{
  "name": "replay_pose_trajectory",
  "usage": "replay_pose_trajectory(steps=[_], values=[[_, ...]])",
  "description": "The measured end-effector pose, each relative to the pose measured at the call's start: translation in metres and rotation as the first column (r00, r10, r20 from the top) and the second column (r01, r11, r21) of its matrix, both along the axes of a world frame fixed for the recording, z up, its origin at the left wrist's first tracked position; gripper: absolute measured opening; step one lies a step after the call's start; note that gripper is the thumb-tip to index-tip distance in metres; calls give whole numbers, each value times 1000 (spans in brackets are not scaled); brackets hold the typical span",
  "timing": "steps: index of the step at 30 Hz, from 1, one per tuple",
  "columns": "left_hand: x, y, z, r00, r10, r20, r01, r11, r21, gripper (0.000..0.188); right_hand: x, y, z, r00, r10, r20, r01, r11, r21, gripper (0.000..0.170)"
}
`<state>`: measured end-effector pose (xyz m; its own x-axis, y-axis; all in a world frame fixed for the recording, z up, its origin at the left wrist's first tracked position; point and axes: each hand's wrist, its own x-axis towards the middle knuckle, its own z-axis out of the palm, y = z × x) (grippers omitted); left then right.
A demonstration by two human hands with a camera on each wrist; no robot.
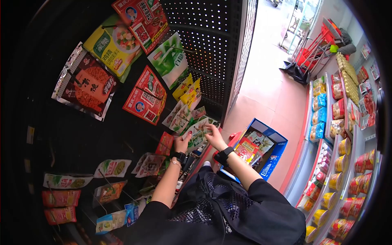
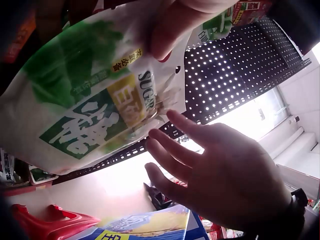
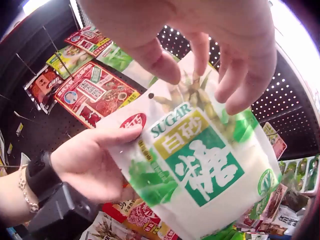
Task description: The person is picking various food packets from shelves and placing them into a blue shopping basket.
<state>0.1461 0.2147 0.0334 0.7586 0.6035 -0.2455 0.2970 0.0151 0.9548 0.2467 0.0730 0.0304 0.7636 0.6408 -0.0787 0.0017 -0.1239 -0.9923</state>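
Observation:
A white and green bag of sugar hangs tilted in front of the rack, its printed face toward the right wrist camera. My left hand pinches it by a top corner, the thumb lying on the front near the red logo. Over the bag's top edge is my right hand, its fingers spread and loosely bent. In the left wrist view, a fingertip of the right hand comes right at the edge of the bag. More small sachets hang on hooks just behind it.
Seasoning packets, among them a red one, hang from hooks on the black perforated rack. A blue carton holding several packets stands on the floor at right. Across the aisle, shelves carry yellow tubs.

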Motion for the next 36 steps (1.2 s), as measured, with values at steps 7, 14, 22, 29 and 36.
replay_pose_trajectory(steps=[7, 14, 22, 29, 36], values=[[14, 12, -19, 989, 101, 108, -95, 994, -60, 22, -11, 27, 8, 946, 224, 235, -232, 973, 8, 57], [19, 25, -28, 982, 115, 153, -113, 993, -21, 22, -11, 45, -2, 945, 273, 178, -275, 961, -14, 62], [23, 37, -27, 989, 128, -75, -124, 991, 59, 28, -7, 54, -9, 952, 292, 91, -295, 955, 20, 62], [39, 19, 50, 873, 280, -400, -257, 960, 110, 36, -9, 76, -10, 929, 368, -37, -366, 929, 57, 64], [45, 45, 17, 809, 375, -452, -239, 913, 330, 43, -14, 81, 2, 885, 428, -183, -419, 904, 83, 62]])
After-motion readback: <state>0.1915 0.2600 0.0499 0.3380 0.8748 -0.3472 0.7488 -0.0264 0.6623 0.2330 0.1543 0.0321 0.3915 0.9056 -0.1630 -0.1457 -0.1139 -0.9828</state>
